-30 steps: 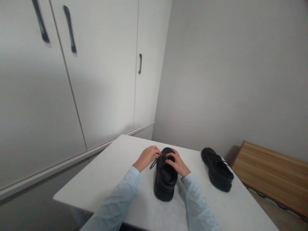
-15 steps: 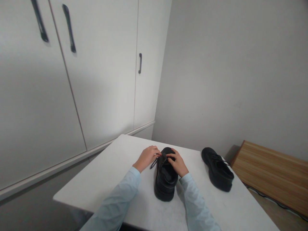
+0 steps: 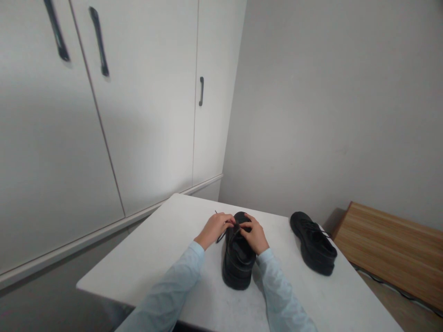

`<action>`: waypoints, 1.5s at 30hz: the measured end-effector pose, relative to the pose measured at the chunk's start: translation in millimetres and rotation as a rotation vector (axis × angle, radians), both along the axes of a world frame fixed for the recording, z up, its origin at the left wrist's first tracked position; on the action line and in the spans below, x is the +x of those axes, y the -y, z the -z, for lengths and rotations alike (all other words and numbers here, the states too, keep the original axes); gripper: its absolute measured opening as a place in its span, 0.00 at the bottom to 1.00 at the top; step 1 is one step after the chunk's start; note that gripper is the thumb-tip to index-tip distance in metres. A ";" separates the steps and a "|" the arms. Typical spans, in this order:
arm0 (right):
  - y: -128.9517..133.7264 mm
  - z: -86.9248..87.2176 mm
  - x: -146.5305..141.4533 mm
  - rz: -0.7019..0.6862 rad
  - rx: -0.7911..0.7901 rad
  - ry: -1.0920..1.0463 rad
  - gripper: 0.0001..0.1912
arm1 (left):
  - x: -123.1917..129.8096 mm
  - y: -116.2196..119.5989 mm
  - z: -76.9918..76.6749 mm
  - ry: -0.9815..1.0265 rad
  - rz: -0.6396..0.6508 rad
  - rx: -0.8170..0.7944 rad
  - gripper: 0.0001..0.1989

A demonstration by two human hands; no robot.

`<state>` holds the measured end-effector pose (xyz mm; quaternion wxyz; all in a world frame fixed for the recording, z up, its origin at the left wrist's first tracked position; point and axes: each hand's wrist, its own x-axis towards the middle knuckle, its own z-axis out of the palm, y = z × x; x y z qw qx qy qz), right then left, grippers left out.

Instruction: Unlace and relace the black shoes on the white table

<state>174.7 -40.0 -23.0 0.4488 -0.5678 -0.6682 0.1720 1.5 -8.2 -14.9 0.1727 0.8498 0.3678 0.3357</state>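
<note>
A black lace-up shoe stands upright on the white table, its heel toward me. My left hand is at the left side of the lacing, thumb and fingers pinched on a black shoelace. Part of that lace loops down beside the shoe, and a thin end sticks up behind the hand. From the right side, my right hand reaches over the shoe's front, with its fingertips pinched together close to the left ones at the lacing. What those fingertips grip is too small and hidden to make out.
A second black shoe with laces stands at the table's right edge. Beyond that edge is a wooden surface with a cable below it. White cupboard doors with dark handles rise at the left, and a grey wall stands behind.
My left hand has moved slightly right, closer to the right fingertips over the lacing. A thin lace end now shows above the left hand. The right hand and both shoes stay nearly in place.
</note>
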 end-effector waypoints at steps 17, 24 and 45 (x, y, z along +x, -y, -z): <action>3.7 0.3 -4.1 0.093 0.078 0.024 0.06 | -13.6 -3.0 -0.3 -0.093 -0.181 0.055 0.13; 1.4 3.9 -0.9 0.104 0.156 0.002 0.05 | -22.0 -12.5 2.8 0.141 -0.527 -0.219 0.08; -0.6 -12.3 34.9 0.171 0.060 -0.564 0.14 | -5.0 -13.2 5.1 0.534 0.033 -0.544 0.13</action>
